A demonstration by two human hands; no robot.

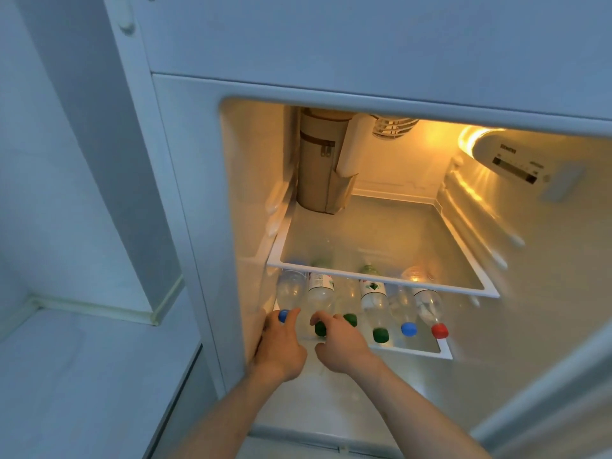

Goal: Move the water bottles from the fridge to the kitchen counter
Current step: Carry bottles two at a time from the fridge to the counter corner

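Several clear plastic water bottles lie side by side on the lower fridge shelf (445, 353), caps toward me. My left hand (281, 346) curls its fingers round the neck of the leftmost bottle (291, 289), whose blue cap shows between them. My right hand (341, 342) grips the neck of the second bottle (320, 291) at its green cap. To the right lie a bottle with a green cap (380, 334), one with a blue cap (409, 328) and one with a red cap (439, 330). Another green cap (351, 319) peeks out behind my right hand.
A glass upper shelf (381, 282) hangs just above the bottles. A beige zipped bag (318, 167) stands at its back left. The fridge's left wall (251, 226) is beside my left hand. The door (563, 392) stands open at right. A white surface (82, 359) lies at lower left.
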